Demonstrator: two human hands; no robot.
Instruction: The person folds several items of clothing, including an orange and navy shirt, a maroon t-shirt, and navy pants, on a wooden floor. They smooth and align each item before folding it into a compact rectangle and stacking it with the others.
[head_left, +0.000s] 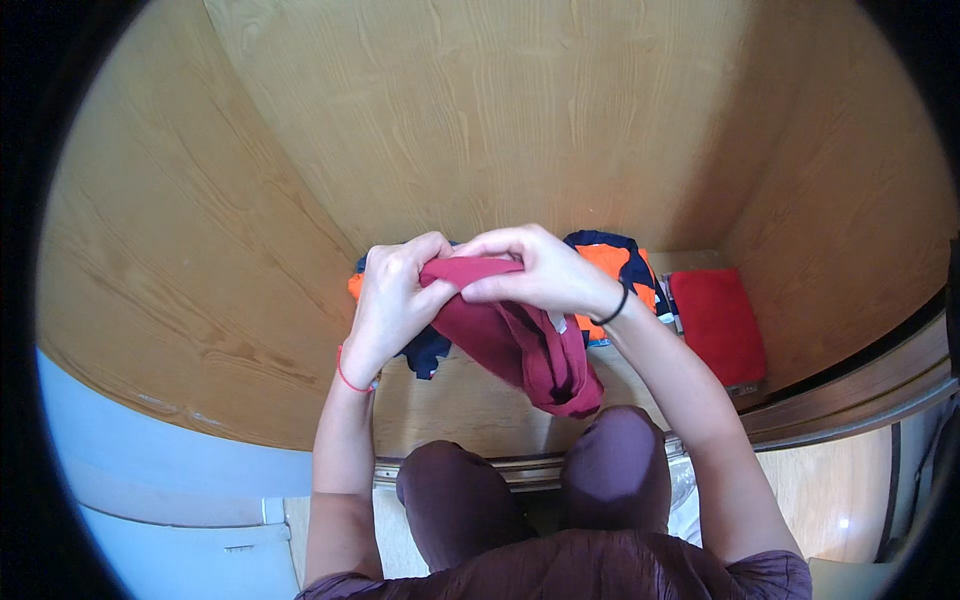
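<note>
A dark red cloth garment (517, 345) hangs in loose folds from both my hands, above the wooden wardrobe floor. My left hand (401, 289) pinches its upper left edge between thumb and fingers. My right hand (525, 266) grips the same edge just to the right, thumb below and fingers above. A small white tag (557, 322) shows on the garment under my right wrist. Behind my left hand lies dark navy clothing (426, 351) with a bit of orange, mostly hidden. Beyond my right wrist sits a folded orange and navy garment (604, 259).
A folded bright red cloth (716, 322) lies on a stack at the right, near the wardrobe's side wall (847, 195). The wooden back panel (510, 120) rises ahead. A metal sliding-door track (525, 474) runs along the front edge, close to my knees (619, 465).
</note>
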